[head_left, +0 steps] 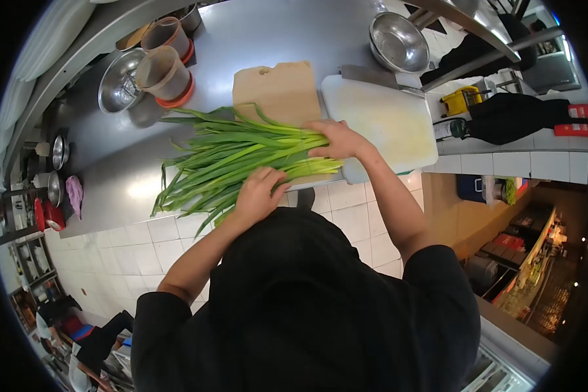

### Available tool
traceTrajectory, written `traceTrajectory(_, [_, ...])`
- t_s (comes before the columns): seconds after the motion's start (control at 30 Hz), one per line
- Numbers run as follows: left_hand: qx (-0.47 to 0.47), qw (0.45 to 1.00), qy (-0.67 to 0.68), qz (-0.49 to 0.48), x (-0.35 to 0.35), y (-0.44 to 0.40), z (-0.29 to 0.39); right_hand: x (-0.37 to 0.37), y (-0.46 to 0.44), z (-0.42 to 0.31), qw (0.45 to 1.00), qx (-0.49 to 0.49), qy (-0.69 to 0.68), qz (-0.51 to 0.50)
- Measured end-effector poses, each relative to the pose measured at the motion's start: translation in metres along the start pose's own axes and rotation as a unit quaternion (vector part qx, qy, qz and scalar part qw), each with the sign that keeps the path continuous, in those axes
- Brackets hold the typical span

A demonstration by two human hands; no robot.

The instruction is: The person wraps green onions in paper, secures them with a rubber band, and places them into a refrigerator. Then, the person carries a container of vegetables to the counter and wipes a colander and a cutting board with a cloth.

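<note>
A large bunch of long green onions (241, 147) lies across the steel counter, leafy ends to the left and paler ends to the right. My right hand (338, 139) is wrapped over the pale end of the bunch. Against the near edge of the leaves, my left hand (260, 195) rests with its fingers bent together; whether it grips any stalks is hard to make out. Brown paper (277, 88) lies partly under the bunch. To the right is a white cutting board (388, 121), with a wide-bladed cleaver (370, 76) along its far edge.
Steel bowls (400, 42) (118, 81) stand at the back right and back left. Plastic tubs (162, 70) sit beside the left bowl. A pink cloth (74, 196) is at the far left. People (98, 340) are in the lower left background.
</note>
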State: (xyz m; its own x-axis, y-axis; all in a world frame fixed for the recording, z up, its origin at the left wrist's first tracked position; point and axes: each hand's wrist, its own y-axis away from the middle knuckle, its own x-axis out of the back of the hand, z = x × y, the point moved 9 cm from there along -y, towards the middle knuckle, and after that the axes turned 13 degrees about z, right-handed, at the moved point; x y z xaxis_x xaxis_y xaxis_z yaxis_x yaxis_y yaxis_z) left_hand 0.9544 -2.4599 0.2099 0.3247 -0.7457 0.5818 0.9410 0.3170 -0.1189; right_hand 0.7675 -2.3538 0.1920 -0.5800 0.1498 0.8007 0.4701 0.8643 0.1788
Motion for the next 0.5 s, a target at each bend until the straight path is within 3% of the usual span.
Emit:
traceTrajectory(0.03, [-0.166, 0.979, -0.109, 0.054, 0.011, 0.001, 0.027, 0.003, 0.007, -0.009, 1.000, -0.002, -0.004, 0.001])
traceTrajectory(0.23, [-0.214, 0.963, -0.150, 0.068, 0.024, -0.101, 0.029, -0.006, 0.042, -0.065, 0.964, 0.087, 0.228, 0.104])
traceTrajectory(0.3, [-0.230, 0.949, -0.209, -0.049, -0.004, -0.129, 0.008, -0.029, 0.051, -0.073, 0.940, 0.127, 0.303, 0.089])
traceTrajectory(0.33, [-0.229, 0.949, -0.209, -0.049, -0.008, -0.136, -0.003, -0.035, 0.052, -0.072, 0.940, 0.128, 0.303, 0.089])
traceTrajectory(0.4, [-0.096, 0.926, -0.224, -0.287, -0.040, -0.132, -0.052, -0.039, 0.049, -0.065, 0.937, 0.120, 0.312, 0.102])
traceTrajectory(0.43, [-0.098, 0.926, -0.227, -0.284, -0.033, -0.134, -0.046, -0.040, 0.046, -0.062, 0.936, 0.122, 0.313, 0.105])
traceTrajectory(0.5, [-0.003, 0.915, -0.209, -0.344, -0.024, -0.128, -0.051, -0.039, 0.047, -0.060, 0.945, 0.123, 0.262, 0.150])
